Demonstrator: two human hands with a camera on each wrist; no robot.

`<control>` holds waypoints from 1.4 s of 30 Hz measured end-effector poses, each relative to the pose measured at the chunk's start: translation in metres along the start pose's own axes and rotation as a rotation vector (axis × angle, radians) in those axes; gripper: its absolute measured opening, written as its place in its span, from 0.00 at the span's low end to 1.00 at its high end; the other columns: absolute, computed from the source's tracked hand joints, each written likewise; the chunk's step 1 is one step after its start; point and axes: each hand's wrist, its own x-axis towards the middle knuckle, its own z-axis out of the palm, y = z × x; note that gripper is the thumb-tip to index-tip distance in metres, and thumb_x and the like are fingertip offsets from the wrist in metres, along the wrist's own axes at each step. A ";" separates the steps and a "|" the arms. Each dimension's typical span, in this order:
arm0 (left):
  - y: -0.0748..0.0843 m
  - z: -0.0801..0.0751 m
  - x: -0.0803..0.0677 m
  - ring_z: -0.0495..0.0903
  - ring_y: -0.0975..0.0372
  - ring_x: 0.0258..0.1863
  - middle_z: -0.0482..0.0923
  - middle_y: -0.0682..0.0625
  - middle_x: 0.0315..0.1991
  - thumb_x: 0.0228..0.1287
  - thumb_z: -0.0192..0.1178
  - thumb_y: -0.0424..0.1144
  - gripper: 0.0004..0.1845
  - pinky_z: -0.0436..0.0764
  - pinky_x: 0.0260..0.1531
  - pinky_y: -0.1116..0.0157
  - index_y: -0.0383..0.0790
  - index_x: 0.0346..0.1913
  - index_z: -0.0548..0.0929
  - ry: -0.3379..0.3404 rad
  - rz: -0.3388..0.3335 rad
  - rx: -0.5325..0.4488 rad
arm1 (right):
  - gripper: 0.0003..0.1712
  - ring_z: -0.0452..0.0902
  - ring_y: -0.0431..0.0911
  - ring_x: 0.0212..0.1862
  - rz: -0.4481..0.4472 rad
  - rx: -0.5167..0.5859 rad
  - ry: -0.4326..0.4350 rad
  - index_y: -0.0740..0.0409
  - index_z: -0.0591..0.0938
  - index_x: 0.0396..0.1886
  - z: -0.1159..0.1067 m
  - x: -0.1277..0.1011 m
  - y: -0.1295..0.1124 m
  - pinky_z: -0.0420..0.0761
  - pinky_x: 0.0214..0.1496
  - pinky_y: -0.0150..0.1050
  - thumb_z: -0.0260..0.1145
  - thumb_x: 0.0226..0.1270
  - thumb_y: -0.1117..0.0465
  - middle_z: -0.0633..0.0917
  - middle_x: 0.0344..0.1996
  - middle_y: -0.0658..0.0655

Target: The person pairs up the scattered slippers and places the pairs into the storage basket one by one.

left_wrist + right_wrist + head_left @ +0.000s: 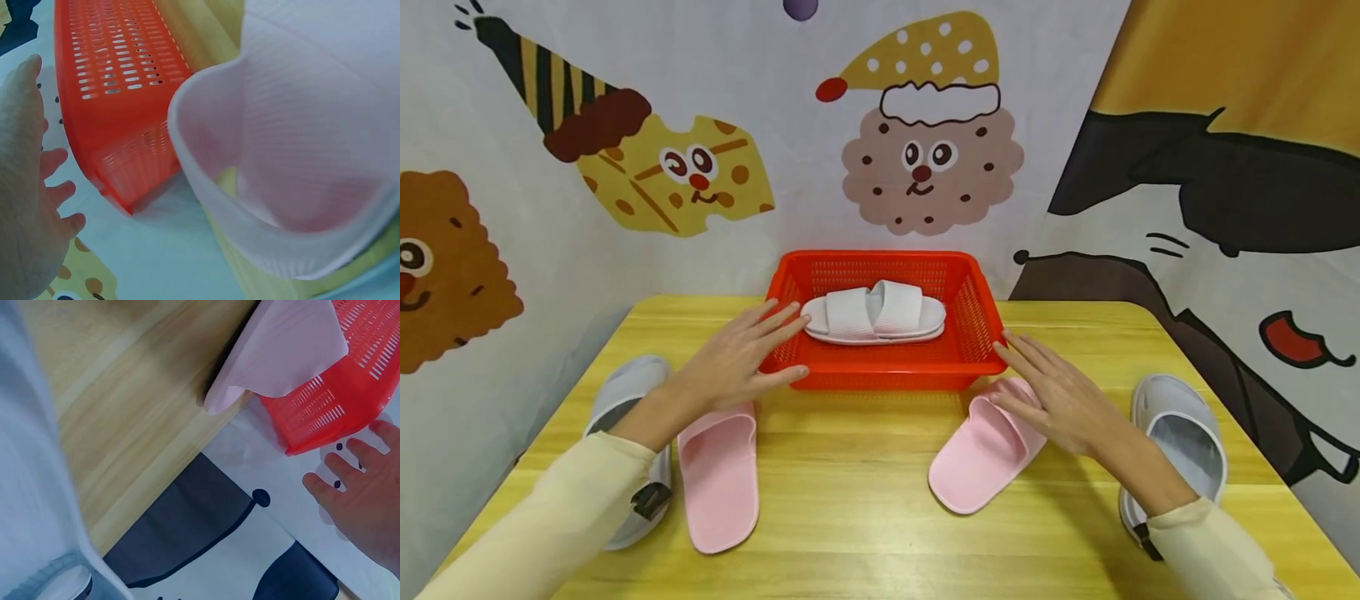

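Note:
A red plastic basket [880,379] sits at the back of the table, with white slippers [898,310] lying in it. Fingers spread, my left hand [730,358] hovers by the basket's left front corner, above the toe of a pink slipper [722,492]. On the other side my right hand [1060,392] is held near the right front corner, over the toe of a second pink slipper [973,467] that lies at a slant. Both hands hold nothing; whether the fingertips touch the basket rim is unclear. The left wrist view shows the left pink slipper's opening [300,137] close up.
A grey slipper [632,379] lies at the table's left side, partly hidden under my left forearm. Its lookalike, another grey slipper [1180,408], lies at the right beside my right wrist. Behind the wooden table [850,517] hangs a cloth printed with cartoons [932,175].

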 end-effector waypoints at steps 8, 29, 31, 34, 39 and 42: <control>-0.003 0.001 -0.021 0.56 0.44 0.74 0.60 0.44 0.77 0.68 0.60 0.62 0.41 0.57 0.68 0.39 0.49 0.78 0.66 0.118 0.024 -0.004 | 0.45 0.55 0.61 0.75 0.018 0.011 0.006 0.48 0.63 0.80 -0.001 -0.014 0.003 0.60 0.68 0.69 0.62 0.70 0.36 0.61 0.78 0.58; -0.018 0.018 -0.078 0.79 0.50 0.50 0.79 0.47 0.51 0.54 0.71 0.50 0.24 0.79 0.45 0.46 0.40 0.51 0.85 0.304 0.047 -0.007 | 0.40 0.63 0.65 0.71 0.096 0.029 -0.054 0.52 0.70 0.76 0.005 -0.035 0.015 0.67 0.61 0.71 0.58 0.74 0.34 0.66 0.74 0.61; -0.017 0.020 -0.082 0.79 0.50 0.52 0.78 0.48 0.53 0.54 0.73 0.51 0.28 0.79 0.46 0.46 0.41 0.55 0.84 0.243 0.000 -0.017 | 0.39 0.63 0.64 0.71 0.078 0.035 -0.068 0.50 0.72 0.75 0.007 -0.035 0.016 0.67 0.62 0.71 0.57 0.74 0.34 0.67 0.74 0.60; -0.018 0.023 -0.086 0.79 0.49 0.54 0.76 0.47 0.57 0.57 0.72 0.54 0.32 0.80 0.48 0.45 0.42 0.61 0.81 0.161 -0.047 -0.028 | 0.37 0.63 0.62 0.71 0.042 0.045 -0.080 0.48 0.73 0.74 0.008 -0.035 0.017 0.67 0.63 0.70 0.58 0.74 0.35 0.67 0.74 0.58; -0.020 0.023 -0.091 0.74 0.45 0.61 0.73 0.44 0.65 0.60 0.68 0.48 0.33 0.75 0.55 0.40 0.40 0.68 0.76 0.047 -0.053 -0.076 | 0.30 0.63 0.60 0.72 -0.017 0.081 -0.086 0.48 0.75 0.73 0.010 -0.035 0.018 0.65 0.66 0.67 0.55 0.78 0.42 0.69 0.74 0.56; -0.021 0.024 -0.094 0.67 0.42 0.68 0.69 0.40 0.70 0.57 0.64 0.40 0.34 0.67 0.61 0.37 0.38 0.70 0.75 -0.047 -0.029 -0.134 | 0.28 0.64 0.59 0.72 -0.035 0.100 -0.098 0.49 0.76 0.72 0.012 -0.037 0.019 0.65 0.67 0.65 0.54 0.80 0.45 0.70 0.73 0.55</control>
